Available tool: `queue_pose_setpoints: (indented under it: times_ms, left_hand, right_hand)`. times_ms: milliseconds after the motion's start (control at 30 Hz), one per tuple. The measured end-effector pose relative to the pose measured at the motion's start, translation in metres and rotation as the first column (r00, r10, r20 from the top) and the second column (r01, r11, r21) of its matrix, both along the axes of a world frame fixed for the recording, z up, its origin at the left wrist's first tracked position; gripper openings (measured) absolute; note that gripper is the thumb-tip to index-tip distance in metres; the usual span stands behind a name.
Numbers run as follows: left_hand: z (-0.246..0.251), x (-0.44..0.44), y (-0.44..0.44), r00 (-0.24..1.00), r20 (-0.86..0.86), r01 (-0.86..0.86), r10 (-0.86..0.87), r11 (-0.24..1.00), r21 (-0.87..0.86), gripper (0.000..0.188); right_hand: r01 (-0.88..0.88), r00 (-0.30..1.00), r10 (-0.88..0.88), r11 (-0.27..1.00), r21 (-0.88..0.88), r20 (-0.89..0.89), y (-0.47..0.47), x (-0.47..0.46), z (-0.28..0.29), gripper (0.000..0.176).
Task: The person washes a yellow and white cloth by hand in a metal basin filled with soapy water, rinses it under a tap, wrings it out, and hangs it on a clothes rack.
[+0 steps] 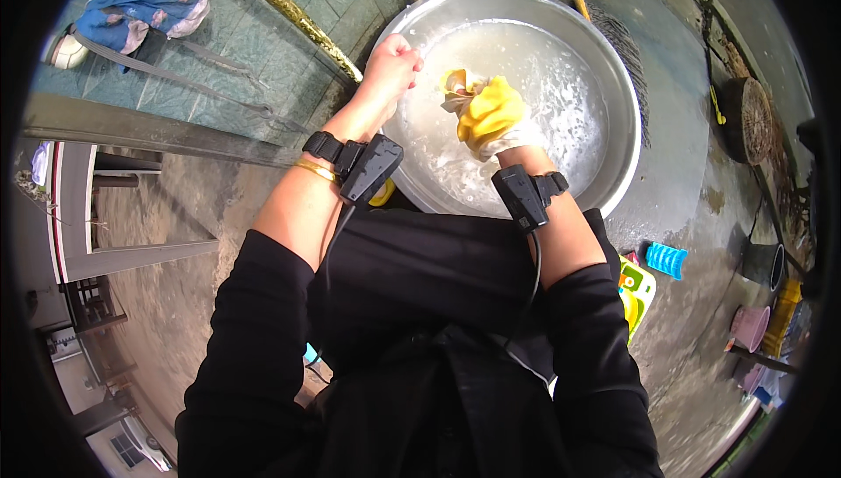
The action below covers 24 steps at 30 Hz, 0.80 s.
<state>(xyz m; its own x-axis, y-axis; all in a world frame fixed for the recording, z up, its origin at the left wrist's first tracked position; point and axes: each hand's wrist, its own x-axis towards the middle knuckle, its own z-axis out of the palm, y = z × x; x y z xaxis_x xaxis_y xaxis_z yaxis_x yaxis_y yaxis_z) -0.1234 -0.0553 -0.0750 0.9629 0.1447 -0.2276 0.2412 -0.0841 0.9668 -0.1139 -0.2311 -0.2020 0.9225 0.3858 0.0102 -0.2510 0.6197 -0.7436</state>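
My left hand [393, 68] is closed into a fist near the left rim of a large round metal basin [621, 169]. Nothing shows between its fingers. Cloudy, sudsy water [558, 97] fills much of the basin. Yellow-and-white fabric [494, 110] covers my right hand [462, 89] above the water, with a bit of skin showing at the finger end. Whether it is a worn glove or a cloth is unclear, and the fingers are mostly hidden. Both wrists carry black strapped devices; the left also has a gold-coloured bangle [317, 169].
A weathered pole [289, 15] slants down beside the basin's left side. Blue patterned fabric [148, 11] with grey straps lies on green tiles. Right of me are a blue plastic piece [666, 261], a green-and-white toy [636, 297], a black bucket [765, 264] and a pink tub [750, 327].
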Motion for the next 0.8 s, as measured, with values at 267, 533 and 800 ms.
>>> queue_pose_setpoints:
  times_ms: [267, 533, 800]
  left_hand:
    - [-0.006, -0.026, -0.025, 0.837, -0.042, 0.509, -0.545, 0.750, 0.423, 0.028]
    - [-0.016, 0.010, 0.017, 0.998, -0.052, 0.012, -0.020, 0.987, -0.163, 0.012]
    - [-0.021, 0.029, 0.118, 0.800, 0.113, -0.546, 0.589, 0.794, -0.268, 0.017]
  right_hand:
    - [0.102, 0.983, -0.113, 0.991, -0.081, -0.142, -0.006, -0.025, 0.058, 0.016]
    - [-0.251, 0.865, 0.311, 0.948, 0.196, -0.394, -0.012, -0.014, 0.080, 0.024]
    - [0.285, 0.884, -0.441, 0.251, -0.925, 0.153, -0.138, 0.038, 0.069, 0.035]
